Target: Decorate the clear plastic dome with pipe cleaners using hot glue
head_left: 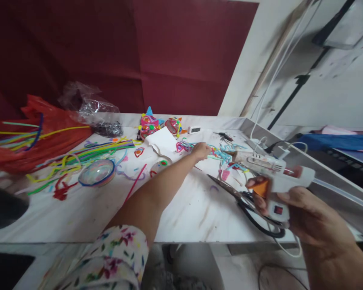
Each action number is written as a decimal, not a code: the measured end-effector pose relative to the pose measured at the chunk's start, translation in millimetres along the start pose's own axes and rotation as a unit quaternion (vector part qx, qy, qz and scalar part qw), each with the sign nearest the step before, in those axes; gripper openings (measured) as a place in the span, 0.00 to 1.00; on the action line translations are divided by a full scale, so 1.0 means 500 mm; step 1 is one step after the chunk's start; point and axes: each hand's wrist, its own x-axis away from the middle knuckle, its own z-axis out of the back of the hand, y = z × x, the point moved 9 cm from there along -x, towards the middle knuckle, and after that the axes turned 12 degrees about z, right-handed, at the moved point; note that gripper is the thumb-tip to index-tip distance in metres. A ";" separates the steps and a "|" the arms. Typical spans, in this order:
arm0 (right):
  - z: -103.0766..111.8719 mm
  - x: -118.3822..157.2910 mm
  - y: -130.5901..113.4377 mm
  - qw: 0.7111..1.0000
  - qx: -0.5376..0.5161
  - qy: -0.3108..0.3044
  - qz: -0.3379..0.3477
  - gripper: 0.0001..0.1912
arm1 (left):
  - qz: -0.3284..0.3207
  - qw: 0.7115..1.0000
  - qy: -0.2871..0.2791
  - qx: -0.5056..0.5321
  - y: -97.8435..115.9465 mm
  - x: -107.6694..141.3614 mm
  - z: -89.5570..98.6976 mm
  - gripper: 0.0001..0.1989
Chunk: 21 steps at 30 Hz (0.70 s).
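My right hand (308, 213) is closed around the grip of a white hot glue gun (286, 177) with an orange trigger, a clear glue stick at its back and its nozzle pointing left. Stretched forward, my left hand (202, 151) is closed amid a heap of blue and coloured pipe cleaner pieces (222, 153). Its fingertips are hidden, and what they pinch, if anything, does not show. Large black-handled scissors (238, 197) lie below the glue gun. Left of that hand are a pink-purple coil (180, 146) and a white sheet (161, 141).
A clear bowl (97, 173) with a blue-edged rim stands on the left, near a bundle of pipe cleaners (99, 151) and a red plastic bag (48, 137). Two decorated pieces (149, 125) and a small digital display (195, 129) stand at the back. White cables run along the right.
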 end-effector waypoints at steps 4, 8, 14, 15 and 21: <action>-0.018 0.006 0.011 1.000 -0.019 0.002 0.008 0.19 | 0.049 0.993 0.014 0.104 0.020 -0.001 0.102 0.11; -0.080 0.000 0.041 0.999 -0.037 -0.032 0.002 0.20 | 0.013 0.975 0.027 0.222 -0.002 0.107 0.264 0.09; -0.210 -0.037 0.074 0.992 0.020 -0.125 -0.021 0.19 | 0.030 0.953 0.074 0.292 -0.148 0.286 0.397 0.19; -0.225 -0.044 0.077 0.990 0.036 -0.133 -0.020 0.18 | 0.044 0.954 0.083 0.286 -0.175 0.301 0.399 0.19; -0.269 -0.069 0.098 0.979 0.143 -0.143 0.000 0.18 | 0.089 0.955 0.079 0.273 -0.269 0.309 0.359 0.22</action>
